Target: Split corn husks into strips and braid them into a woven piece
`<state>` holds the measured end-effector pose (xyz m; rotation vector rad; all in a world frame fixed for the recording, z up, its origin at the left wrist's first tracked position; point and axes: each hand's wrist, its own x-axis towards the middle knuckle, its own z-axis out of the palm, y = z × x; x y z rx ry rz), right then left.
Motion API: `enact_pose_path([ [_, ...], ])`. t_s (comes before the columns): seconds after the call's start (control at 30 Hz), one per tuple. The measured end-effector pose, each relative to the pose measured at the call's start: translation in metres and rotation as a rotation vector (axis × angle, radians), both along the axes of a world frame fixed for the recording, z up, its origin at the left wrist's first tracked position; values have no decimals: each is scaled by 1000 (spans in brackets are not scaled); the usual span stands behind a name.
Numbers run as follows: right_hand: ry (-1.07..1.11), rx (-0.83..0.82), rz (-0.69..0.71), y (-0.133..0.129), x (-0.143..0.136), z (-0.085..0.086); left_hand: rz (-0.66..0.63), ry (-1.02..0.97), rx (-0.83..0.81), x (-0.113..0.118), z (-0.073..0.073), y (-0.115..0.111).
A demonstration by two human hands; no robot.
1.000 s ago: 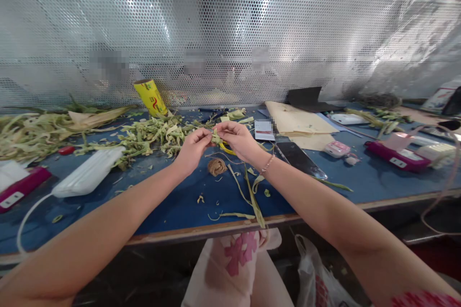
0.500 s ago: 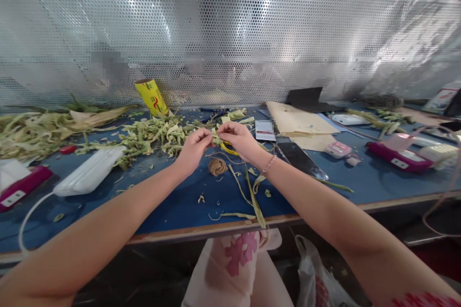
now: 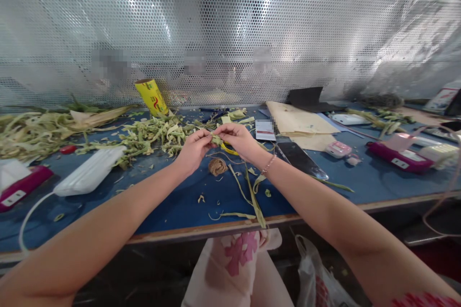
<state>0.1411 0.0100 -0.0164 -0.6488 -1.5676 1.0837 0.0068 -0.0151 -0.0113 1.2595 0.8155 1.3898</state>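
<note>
Between my fingertips is a small pale-green leaf strip (image 3: 216,139), pinched from both sides above the blue table. My left hand (image 3: 195,149) is closed on its left end, and my right hand (image 3: 237,139) is closed on the other. Just below the hands lies a ball of brown twine (image 3: 218,166). A yellow ring (image 3: 229,148), perhaps a tape roll or a scissor handle, is partly hidden behind my right hand. Long dry leaf strips (image 3: 255,201) stretch towards the table's front edge. A heap of curled green pieces (image 3: 154,136) sits left of my left hand.
A yellow tube (image 3: 151,97) leans near the perforated metal screen (image 3: 230,33). On the left are a white power adapter (image 3: 90,172) and a pile of leaves (image 3: 43,132). To the right lie a dark phone (image 3: 301,160), brown paper (image 3: 302,120) and a magenta power strip (image 3: 399,157).
My right fingers have shifted slightly left and closer to my left fingertips, over the leaf strip. Everything else on the table stays put.
</note>
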Motion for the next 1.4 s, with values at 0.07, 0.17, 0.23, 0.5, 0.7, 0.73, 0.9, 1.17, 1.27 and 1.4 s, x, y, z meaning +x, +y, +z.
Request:
enact_pose_path([
  [0.07,-39,39,-5,0,2,1,-8,-21,-22,0,1,0],
  [0.17,-122,126,-51,-4,4,4,-16,-34,-39,1,1,-1],
  [0.23,-157,160,-80,-7,4,7,-19,-33,-43,1,2,-1],
  [0.5,-148,54,-3,-5,2,5,-35,72,17,-1,0,-3],
  [0.7,-159,-3,-1,-7,4,9,-15,237,116,-8,-6,5],
  [0.73,-186,10,-15,-7,4,10,-5,265,131,-9,-6,7],
  [0.9,-295,39,-79,-7,5,12,74,359,156,-9,-2,5],
  [1.17,-374,85,-102,-6,5,11,82,313,111,-8,-2,6],
  [1.27,-297,32,-105,-5,3,9,66,294,114,-9,-4,7],
  [1.4,-178,-49,-145,-6,0,8,89,309,143,-9,-5,6],
])
